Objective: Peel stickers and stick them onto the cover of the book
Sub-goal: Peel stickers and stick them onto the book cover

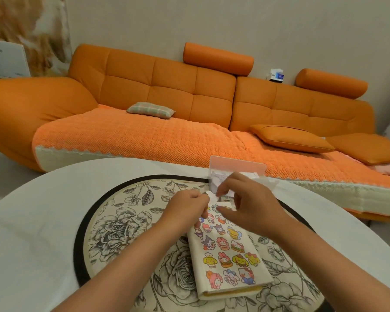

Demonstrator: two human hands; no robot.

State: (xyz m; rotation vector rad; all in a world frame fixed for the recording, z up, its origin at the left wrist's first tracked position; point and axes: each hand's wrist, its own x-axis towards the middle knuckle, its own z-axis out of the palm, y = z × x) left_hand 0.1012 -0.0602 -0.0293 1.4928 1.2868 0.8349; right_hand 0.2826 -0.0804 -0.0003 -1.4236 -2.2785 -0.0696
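Book [231, 278] lies closest to me, low in the centre of the frame, flat on a round flower-printed mat [122, 224] with a black rim, its long side running up and slightly left. Its cream cover faces up and a yellow edge shows along the near end. Rows of cartoon stickers [232, 255] already cover most of the cover, and its far end runs under my hands.

The mat sits on a white table [38, 221] that fills the lower part of the frame. Above the book's far end, just below mid-frame, my left hand [187, 208] has its fingers curled in and pinches the left edge of a small white sticker sheet [222, 202]. My right hand [250, 204] arches over from the right, with forefinger on the sheet's upper edge and thumb at its lower edge, pinching it; the other fingers hang loosely bent.

Just behind my right hand a clear packet [236, 168] with a pink top strip rests at the table's far edge. Beyond the table an orange sofa [167, 86] spans the frame, with a plaid cushion [150, 110] left of centre and an orange cushion [291, 138] to the right. A tissue box [276, 75] sits on the sofa back at upper right, and a white box [6, 58] stands at the upper left
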